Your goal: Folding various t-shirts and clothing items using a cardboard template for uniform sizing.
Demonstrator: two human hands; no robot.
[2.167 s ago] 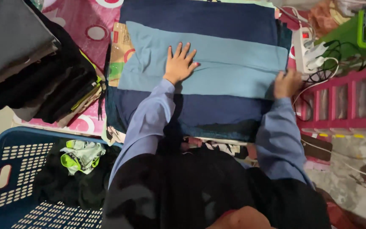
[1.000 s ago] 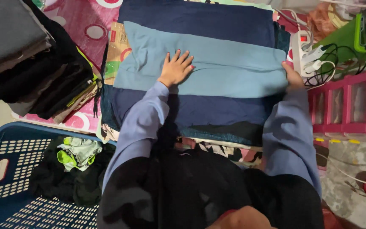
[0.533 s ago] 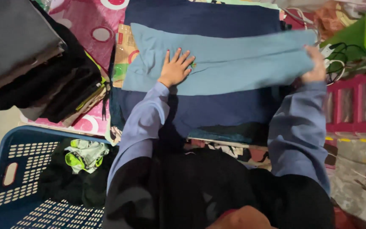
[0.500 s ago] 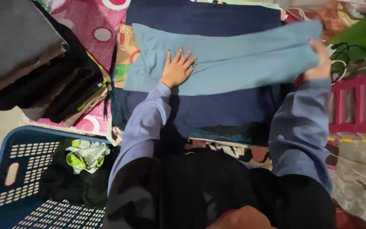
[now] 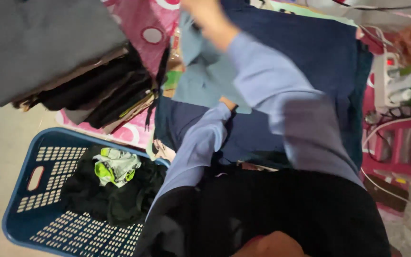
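Right hand: the right hand (image 5: 204, 14) reaches far across, blurred, at the top edge of the light blue cloth (image 5: 205, 78); I cannot tell if it grips.
Left hand: mostly hidden under the right sleeve, only the wrist (image 5: 228, 103) shows on the cloth; grip cannot be told.
Cloth: folded toward the left, lying on the navy garment (image 5: 310, 62).
Left side: a stack of dark folded clothes (image 5: 72, 71).
Near left: a blue laundry basket (image 5: 34, 176) with black clothes and a green-grey piece (image 5: 116, 166).

The garment (image 5: 305, 62) lies ahead; a clothes stack (image 5: 58, 62) sits left of it, a basket (image 5: 29, 209) below that.
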